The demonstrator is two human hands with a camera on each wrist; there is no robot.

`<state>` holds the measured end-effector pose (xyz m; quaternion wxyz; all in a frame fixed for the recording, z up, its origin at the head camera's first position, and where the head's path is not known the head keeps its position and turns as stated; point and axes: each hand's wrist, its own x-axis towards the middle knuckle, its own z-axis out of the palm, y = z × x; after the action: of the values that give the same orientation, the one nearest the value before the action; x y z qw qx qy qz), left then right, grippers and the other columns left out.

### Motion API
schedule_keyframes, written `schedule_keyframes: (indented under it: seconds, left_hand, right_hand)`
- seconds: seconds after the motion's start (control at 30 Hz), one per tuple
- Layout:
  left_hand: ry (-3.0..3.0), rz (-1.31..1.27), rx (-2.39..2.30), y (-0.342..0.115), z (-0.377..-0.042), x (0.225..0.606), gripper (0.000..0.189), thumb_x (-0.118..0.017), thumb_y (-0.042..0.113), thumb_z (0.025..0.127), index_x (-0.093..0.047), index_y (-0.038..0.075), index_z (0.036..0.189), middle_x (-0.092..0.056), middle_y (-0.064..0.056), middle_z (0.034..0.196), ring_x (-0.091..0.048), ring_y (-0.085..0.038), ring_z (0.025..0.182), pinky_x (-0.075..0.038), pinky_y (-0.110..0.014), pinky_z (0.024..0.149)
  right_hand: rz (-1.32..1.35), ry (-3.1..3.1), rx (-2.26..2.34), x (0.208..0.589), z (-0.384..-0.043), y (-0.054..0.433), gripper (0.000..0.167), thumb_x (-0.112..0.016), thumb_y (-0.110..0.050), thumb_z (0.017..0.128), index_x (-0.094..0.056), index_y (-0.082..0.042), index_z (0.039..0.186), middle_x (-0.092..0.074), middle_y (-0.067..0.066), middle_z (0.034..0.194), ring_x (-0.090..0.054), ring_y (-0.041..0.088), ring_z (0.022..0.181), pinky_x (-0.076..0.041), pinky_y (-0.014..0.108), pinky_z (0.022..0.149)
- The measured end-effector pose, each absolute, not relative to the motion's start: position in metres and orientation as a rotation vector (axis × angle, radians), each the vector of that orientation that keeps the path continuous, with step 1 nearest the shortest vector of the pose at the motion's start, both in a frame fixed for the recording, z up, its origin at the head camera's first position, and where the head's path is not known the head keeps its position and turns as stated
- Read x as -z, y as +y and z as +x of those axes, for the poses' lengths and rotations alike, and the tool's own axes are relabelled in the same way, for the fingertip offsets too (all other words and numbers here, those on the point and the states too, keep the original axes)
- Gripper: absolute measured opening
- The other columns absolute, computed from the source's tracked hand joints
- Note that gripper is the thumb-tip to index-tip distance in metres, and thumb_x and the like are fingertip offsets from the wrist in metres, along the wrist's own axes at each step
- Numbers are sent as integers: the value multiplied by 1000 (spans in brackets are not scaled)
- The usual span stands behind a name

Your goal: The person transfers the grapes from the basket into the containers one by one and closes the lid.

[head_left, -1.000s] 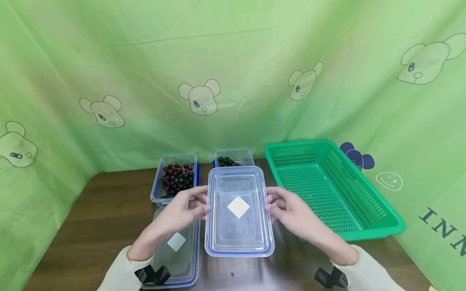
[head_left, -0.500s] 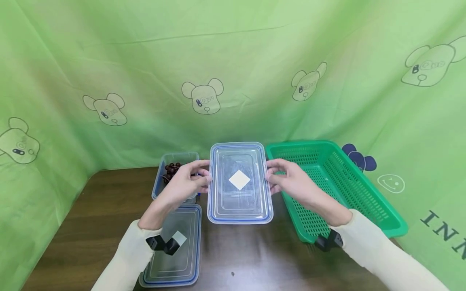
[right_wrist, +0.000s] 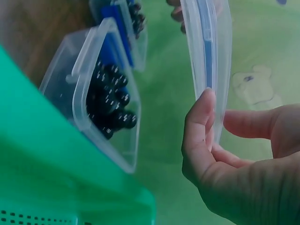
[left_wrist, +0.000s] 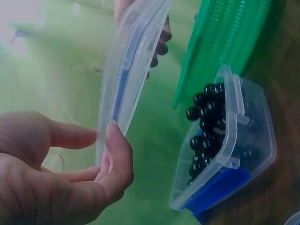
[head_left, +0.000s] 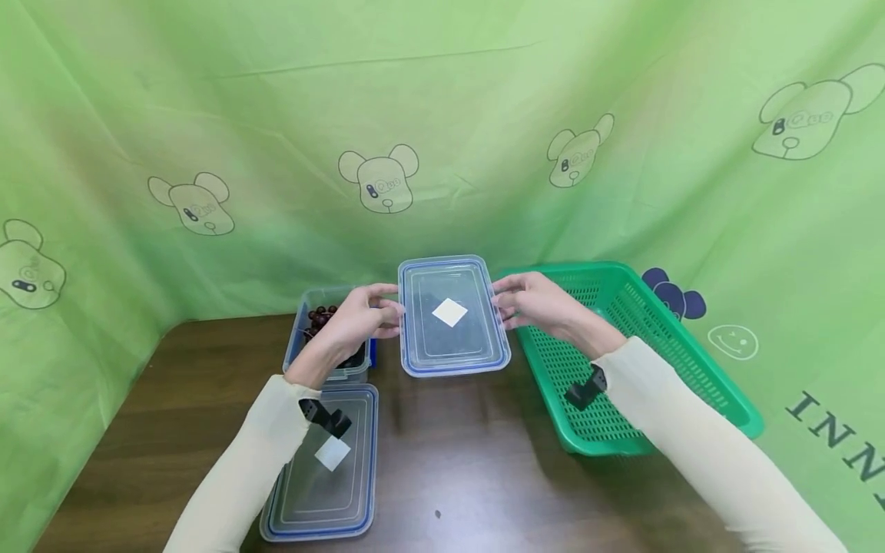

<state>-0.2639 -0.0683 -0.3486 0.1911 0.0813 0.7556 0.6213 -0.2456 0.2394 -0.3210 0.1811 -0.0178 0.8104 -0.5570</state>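
Both hands hold a clear plastic lid (head_left: 456, 349) with a blue seal and a white diamond-shaped label, raised over the back of the table. My left hand (head_left: 354, 326) pinches its left edge between thumb and fingers. On the opposite edge, my right hand (head_left: 542, 307) has the same sort of grip. Below the lid, a clear container (left_wrist: 255, 126) with dark grapes (left_wrist: 208, 112) shows in both wrist views; in the head view the lid hides it. The lid is apart from that container's rim in the wrist views.
Behind my left hand stands another clear container (head_left: 293, 334) with reddish-dark grapes (head_left: 319, 316). A second lid (head_left: 318, 499) with a white label lies in front of it. To the right sits a green perforated basket (head_left: 601, 447). A green printed curtain (head_left: 442, 100) hangs behind the table.
Both hands have carried the lid away from me toward the back of the table, and it now covers the rear container in the head view. The right forearm now reaches over the basket.
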Motion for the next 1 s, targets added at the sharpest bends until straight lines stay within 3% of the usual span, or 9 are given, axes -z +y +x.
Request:
schedule_keyframes:
  seconds: [0.27,0.57,1.0]
  left_hand:
    - [2041,105,-1802,-60,-287,360,58,-59,3,104,-42,7,159,-64,-15,123,-67,-17,92,-63,-27,87]
    - [1955,-35,-1891,-49,-304,368,56,-60,0,102,-47,6,156,-66,-6,98,-62,-11,78,-59,-20,74]
    - [1861,-110,-1915,-49,-320,375,54,-58,-2,103,-49,7,155,-63,-5,94,-62,-11,72,-57,-19,69]
  right_hand:
    - [11,2348,1516,334,-270,239,44,-51,-7,108,-46,10,148,-62,21,123,-65,20,93,-63,31,86]
    - [77,2334,1512,341,-287,238,42,-50,-4,107,-48,12,145,-64,12,106,-64,16,85,-62,27,79]
    - [128,2328,1525,343,-302,236,40,-50,-2,106,-50,12,144,-64,16,109,-66,18,87,-62,27,81]
